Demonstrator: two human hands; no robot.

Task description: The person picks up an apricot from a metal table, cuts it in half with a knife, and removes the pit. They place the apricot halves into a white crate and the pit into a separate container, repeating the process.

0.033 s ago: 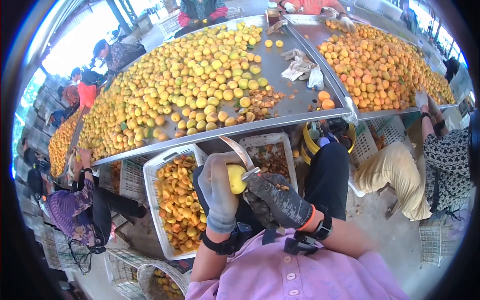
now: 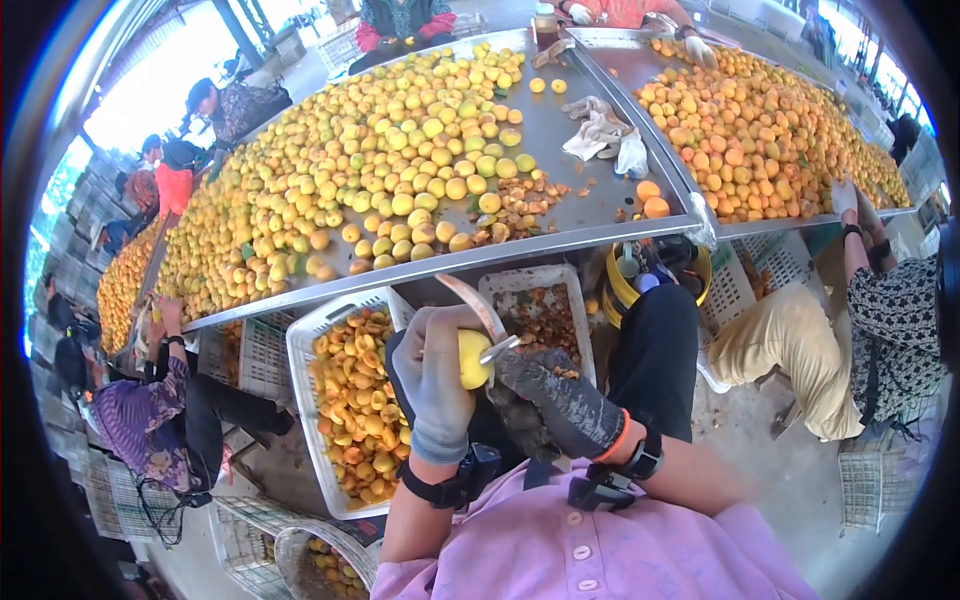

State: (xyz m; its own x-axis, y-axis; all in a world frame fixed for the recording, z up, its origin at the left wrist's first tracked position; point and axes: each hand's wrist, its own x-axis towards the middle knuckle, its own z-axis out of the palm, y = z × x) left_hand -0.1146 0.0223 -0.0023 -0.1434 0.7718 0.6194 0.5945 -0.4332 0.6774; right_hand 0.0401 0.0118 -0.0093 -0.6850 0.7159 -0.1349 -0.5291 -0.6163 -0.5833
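The curved knife [image 2: 476,301] has shifted slightly, the right hand [image 2: 563,402] curled around it. The left hand [image 2: 437,385], fingers bent, pinches a yellow fruit [image 2: 472,363]; from it, halved fruit [image 2: 360,400] fills a white crate [image 2: 307,412] at eight o'clock, brown scraps [image 2: 548,308] a second crate [image 2: 583,328] at two.

I see, over my feed, a rounded yellow fruit [image 2: 473,362] in the left hand [image 2: 435,378], its left side hidden by fingers. Just beside it, I make out a knife [image 2: 484,307], curved blade slanting up and leftward from the right hand [image 2: 555,405].
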